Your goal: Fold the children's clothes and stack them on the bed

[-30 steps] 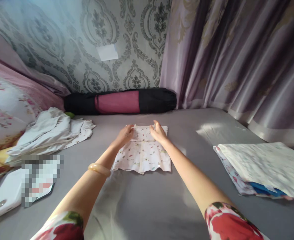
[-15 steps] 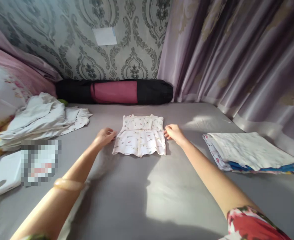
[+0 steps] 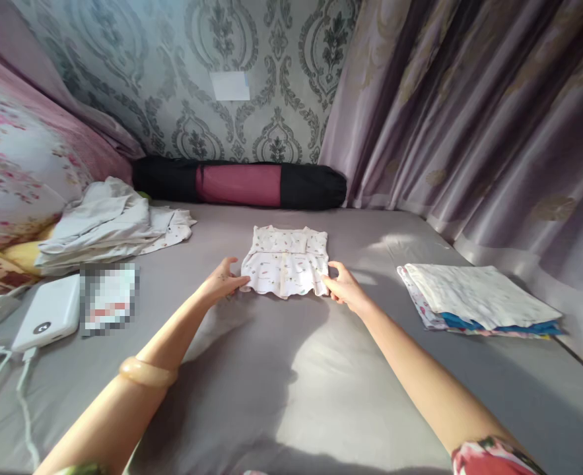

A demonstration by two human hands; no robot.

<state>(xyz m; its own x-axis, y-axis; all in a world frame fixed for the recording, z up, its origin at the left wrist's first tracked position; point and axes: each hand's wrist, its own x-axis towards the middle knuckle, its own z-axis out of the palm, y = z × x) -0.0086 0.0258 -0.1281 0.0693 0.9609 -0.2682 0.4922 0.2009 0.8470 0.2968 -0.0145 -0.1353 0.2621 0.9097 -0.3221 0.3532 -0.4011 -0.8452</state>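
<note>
A small white garment [image 3: 285,264] with a tiny coloured print lies flat on the grey bed sheet [image 3: 341,369], its upper part folded over in a band and its hem wavy. At its lower left corner is my left hand [image 3: 219,280], thumb on the edge of the cloth and index finger held apart from it. My right hand [image 3: 346,287] is at the lower right corner, its thumb against the cloth edge and its index finger raised apart. Some fingers of both hands are hidden beneath.
To the right lies a stack of folded cloths [image 3: 489,297]. A heap of pale clothes [image 3: 107,224] is at the left, with a white power bank [image 3: 48,313] and cable in front. A black and maroon long bag [image 3: 239,185] lies along the wall beside the curtain [image 3: 420,119].
Both my hands have moved from the garment's sides nearer down to its hem corners, and the thumbs now touch the cloth. The view has shifted slightly left.
</note>
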